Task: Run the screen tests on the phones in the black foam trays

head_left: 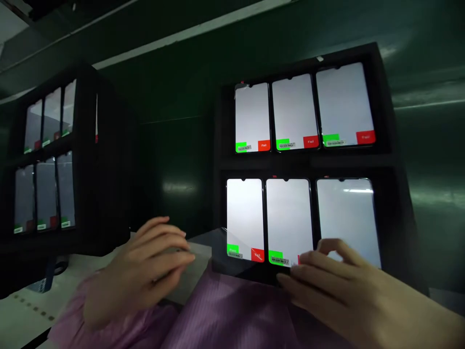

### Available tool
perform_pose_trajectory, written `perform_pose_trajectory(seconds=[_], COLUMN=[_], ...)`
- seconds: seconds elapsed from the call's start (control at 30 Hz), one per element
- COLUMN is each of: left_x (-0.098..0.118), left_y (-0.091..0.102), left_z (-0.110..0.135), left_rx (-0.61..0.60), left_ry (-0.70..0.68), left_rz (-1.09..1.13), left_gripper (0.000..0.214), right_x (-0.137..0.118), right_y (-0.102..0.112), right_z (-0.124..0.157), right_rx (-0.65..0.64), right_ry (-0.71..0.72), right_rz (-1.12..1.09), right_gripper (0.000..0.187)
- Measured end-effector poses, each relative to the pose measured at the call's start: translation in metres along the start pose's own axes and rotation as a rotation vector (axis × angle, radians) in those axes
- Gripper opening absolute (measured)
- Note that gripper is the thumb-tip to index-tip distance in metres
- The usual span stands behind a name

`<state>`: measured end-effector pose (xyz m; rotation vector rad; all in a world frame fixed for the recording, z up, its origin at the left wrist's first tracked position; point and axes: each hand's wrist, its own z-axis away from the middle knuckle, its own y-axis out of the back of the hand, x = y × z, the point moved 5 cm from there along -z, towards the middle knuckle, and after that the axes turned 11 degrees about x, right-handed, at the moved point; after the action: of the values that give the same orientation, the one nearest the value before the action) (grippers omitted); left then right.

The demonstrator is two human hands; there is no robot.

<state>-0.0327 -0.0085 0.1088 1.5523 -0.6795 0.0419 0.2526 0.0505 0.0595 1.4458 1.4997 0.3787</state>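
Several smartphones with lit white screens sit in two rows in a black foam tray (290, 162). Most show a green box and a red "Fail" box at the bottom, with a small barcode label. My right hand (337, 286) is over the tray's lower right, its fingers stretched leftward and the index bent. It covers the bottom of the lower right smartphone (345, 213) and part of the lower middle smartphone (289, 218); whether it touches them I cannot tell. My left hand (145, 266) hovers left of the lower left smartphone (244, 213), fingers loosely spread, holding nothing.
A second black tray (105, 194) of smartphones with dimmer screens stands to the left. Behind both trays is a dark green surface (174, 140). A purple garment (232, 310) fills the bottom middle, close to the right tray's lower edge.
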Motion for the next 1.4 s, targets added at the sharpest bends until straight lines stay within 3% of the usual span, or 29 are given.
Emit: perform_pose_trajectory(seconds=[0.13, 0.33, 0.43, 0.53, 0.67, 0.73, 0.8, 1.03, 1.2, 1.4], left_x=[-0.031, -0.055, -0.057, -0.058, -0.063, -0.069, -0.074, -0.077, -0.063, -0.046], left_y=[-0.002, -0.03, -0.05, -0.068, -0.077, -0.078, -0.078, -0.077, -0.063, -0.072], left_z=[-0.033, -0.092, -0.111, -0.12, -0.115, -0.111, -0.108, -0.103, -0.07, -0.032], left_rx=[0.124, 0.203, 0.316, 0.367, 0.341, 0.326, 0.325, 0.375, 0.524, 0.448], left_ry=[-0.046, -0.12, -0.115, -0.11, -0.098, -0.073, -0.05, -0.044, 0.013, 0.026], left_rz=[0.067, 0.158, 0.099, -0.092, -0.112, -0.037, 0.036, 0.114, 0.071, 0.003], left_gripper=[0.02, 0.016, 0.021, 0.021, 0.023, 0.025, 0.027, 0.033, 0.029, 0.037], right_x=[-0.017, -0.007, 0.012, 0.045, 0.101, 0.12, 0.127, 0.119, 0.118, 0.115], right_y=[-0.019, -0.037, -0.037, -0.032, -0.013, -0.007, -0.005, -0.007, -0.008, -0.008], right_z=[-0.02, -0.039, -0.055, -0.074, -0.089, -0.089, -0.088, -0.085, -0.083, -0.081], right_rx=[-0.006, -0.023, -0.004, 0.026, 0.188, 0.266, 0.316, 0.365, 0.362, 0.377], right_ry=[0.168, 0.231, 0.181, 0.027, -0.39, -0.634, -0.773, -0.793, -0.778, -0.779], right_rz=[0.063, 0.144, 0.067, 0.007, -0.221, -0.408, -0.531, -0.6, -0.571, -0.54], right_gripper=[0.034, 0.023, 0.031, 0.032, 0.01, 0.009, 0.013, 0.013, 0.016, 0.018])
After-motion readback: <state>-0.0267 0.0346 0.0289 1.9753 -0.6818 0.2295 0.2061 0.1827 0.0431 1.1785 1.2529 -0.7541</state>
